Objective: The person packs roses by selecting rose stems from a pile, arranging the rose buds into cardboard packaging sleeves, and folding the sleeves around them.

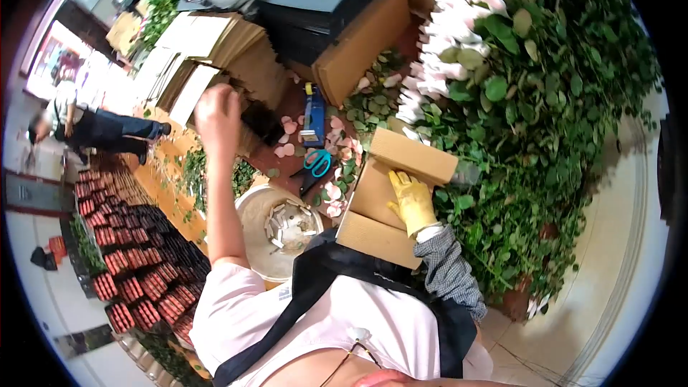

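Note:
My left hand (218,109) is bare and raised in front of a stack of flat cardboard pieces (201,34). Its fingers are curled together at the stack's near edge; what they hold, if anything, is hidden. A yellow glove covers my right hand (412,203), which lies with fingers spread on a cardboard box (374,190) with raised flaps. The box rests close against my body. Between the hands are a blue tape dispenser (314,116) and scissors with turquoise handles (317,163).
A white bucket (247,226) holding small pale pieces stands by my left arm. Leafy stems with white-wrapped ends (530,86) pile up at the right. Pink petals (289,126) litter the table. Dark-and-red stacks (143,258) line the left; another person (93,123) stands beyond.

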Tool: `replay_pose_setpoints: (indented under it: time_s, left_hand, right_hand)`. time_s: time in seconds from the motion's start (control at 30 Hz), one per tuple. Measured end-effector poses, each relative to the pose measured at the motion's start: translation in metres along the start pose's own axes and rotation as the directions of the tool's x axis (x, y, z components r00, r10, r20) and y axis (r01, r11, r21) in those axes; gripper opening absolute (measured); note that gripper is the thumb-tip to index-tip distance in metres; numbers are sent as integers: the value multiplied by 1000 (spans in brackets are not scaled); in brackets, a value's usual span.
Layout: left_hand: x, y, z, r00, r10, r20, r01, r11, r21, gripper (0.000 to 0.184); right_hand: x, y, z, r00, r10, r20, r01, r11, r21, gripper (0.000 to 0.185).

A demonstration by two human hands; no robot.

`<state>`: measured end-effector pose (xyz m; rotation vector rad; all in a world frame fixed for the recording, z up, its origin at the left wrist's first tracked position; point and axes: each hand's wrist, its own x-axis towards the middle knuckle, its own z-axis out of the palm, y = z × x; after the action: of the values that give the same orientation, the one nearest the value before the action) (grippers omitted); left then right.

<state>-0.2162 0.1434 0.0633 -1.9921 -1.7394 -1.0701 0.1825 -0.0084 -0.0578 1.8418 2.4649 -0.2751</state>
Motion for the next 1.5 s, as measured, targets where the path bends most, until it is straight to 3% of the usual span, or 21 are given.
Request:
replay_pose_setpoints:
  time_s: [0.03, 0.07, 0.2, 0.23, 0.33, 0.4, 0.47, 0.5, 0.53, 0.6, 0.67, 0.73, 0.8, 0.87, 0.93, 1.0, 1.03, 1.2, 1.3, 1.33, 1.5]
  left_hand:
    - [16, -7, -13, 976, -216, -3, 210, 950, 231, 39]
    - [29, -29, -27, 968, -247, 35, 216, 901, 377, 55]
    - [56, -111, -27, 761, -418, 496, 360, 908, 214, 88]
    - [54, -122, -20, 813, -376, 445, 305, 925, 225, 91]
    - [55, -111, -25, 817, -412, 403, 231, 875, 425, 87]
    - [40, -166, -2, 943, -150, 298, 43, 940, 339, 87]
    - [18, -224, 29, 979, 45, 197, -100, 954, 281, 63]
    - [7, -259, 50, 976, 130, 174, -180, 932, 315, 54]
    - [9, -223, 37, 991, 48, 125, -77, 967, 244, 52]
    - [-5, -117, 8, 971, -119, 208, 144, 983, -111, 48]
    - [-47, -27, 1, 802, -105, 588, 368, 861, -349, 44]
    - [-89, 53, 16, 459, 128, 879, 499, 781, -374, 41]
    - [-121, 105, 40, 185, 330, 926, 526, 762, -376, 39]
    - [-130, 127, 55, 40, 410, 911, 592, 725, -352, 32]
    - [-148, 131, 82, -66, 331, 941, 866, 487, -110, 28]
    - [-154, 128, 97, -66, 371, 926, 955, 292, -49, 27]
    - [-162, 137, 99, -24, 237, 971, 973, 230, -32, 26]
    - [-189, 142, 113, 401, -4, 916, 758, 563, -330, 26]
    - [-203, 137, 132, 551, -21, 834, 666, 614, -424, 29]
    - [-197, 138, 129, 475, 1, 880, 658, 664, -355, 33]
    - [-170, 156, 117, 230, 114, 966, 693, 678, -245, 35]
  right_hand:
    - [4, -2, -2, 999, -2, 37, 4, 999, -38, 78]
    - [7, -5, -8, 999, -17, 34, 18, 999, -49, 78]
    - [4, -7, -7, 993, 47, 109, -37, 995, -91, 79]
    - [3, -5, -3, 993, 40, 109, -30, 996, -87, 78]
    - [-1, -6, 4, 997, 45, 66, -41, 998, -55, 74]
    - [-3, -4, 7, 999, 23, -24, -23, 1000, -16, 73]
    - [-3, 0, 32, 973, -8, -230, -8, 998, -70, 49]
    - [0, -2, 25, 999, 33, -30, -34, 999, -25, 73]
    - [-5, -3, 25, 970, 7, -242, -15, 999, -29, 38]
    - [-6, -10, 19, 974, 52, -222, -70, 995, -74, 46]
    - [8, -16, 24, 982, 146, 116, -129, 981, -142, 103]
    - [27, -12, 47, 964, 172, 204, -154, 983, -104, 102]
    - [13, -24, 8, 955, 192, 225, -166, 978, -128, 101]
    - [5, -27, -5, 947, 206, 246, -174, 974, -147, 101]
    - [3, -24, 2, 963, 169, 208, -151, 984, -99, 87]
    - [3, -24, 7, 967, 176, 184, -164, 983, -76, 99]
    - [1, -24, 14, 976, 181, 120, -175, 983, -62, 94]
    - [-8, -19, 0, 977, 136, 166, -129, 990, -50, 70]
    - [-14, 18, 21, 994, 58, -88, -6, 864, 504, 48]
    - [-17, 29, 26, 982, 66, -177, 76, 721, 689, 45]
    - [-2, 23, 39, 978, 151, -147, -59, 866, 496, 44]
